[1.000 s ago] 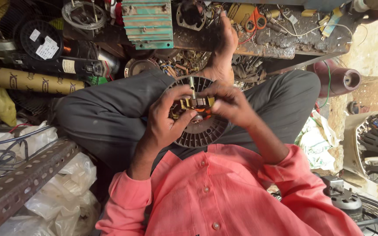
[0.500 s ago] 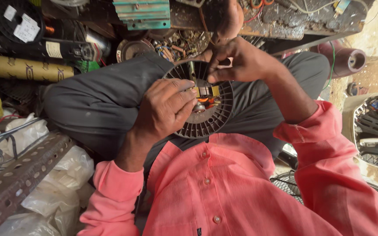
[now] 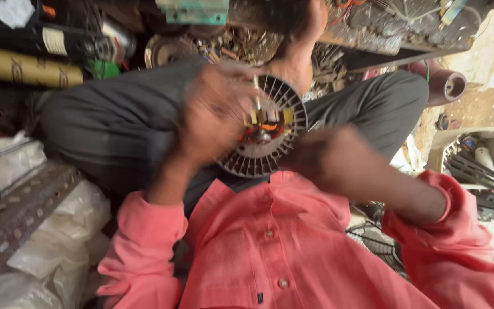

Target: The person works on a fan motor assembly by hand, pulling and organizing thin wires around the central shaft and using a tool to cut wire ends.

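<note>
A round grey finned motor part (image 3: 270, 150) with copper windings and a small shaft at its centre rests over my lap, against grey trousers (image 3: 104, 123). My left hand (image 3: 215, 114), blurred by motion, grips the part's left side and covers some of its face. My right hand (image 3: 330, 160), also blurred, is at the part's lower right rim. Whether it touches the rim or holds anything is unclear. My pink shirt sleeves frame both arms.
My bare foot (image 3: 301, 40) lies beyond the part among scrap metal pieces. A brown cardboard tube (image 3: 24, 66) and a perforated steel angle (image 3: 15, 214) over white plastic bags (image 3: 64, 229) lie left. A maroon cylinder (image 3: 444, 83) and a bin of tools (image 3: 487, 166) sit right.
My right hand has dropped from the top of the motor part to its lower right rim. The left hand has shifted on the part, and the view has moved closer.
</note>
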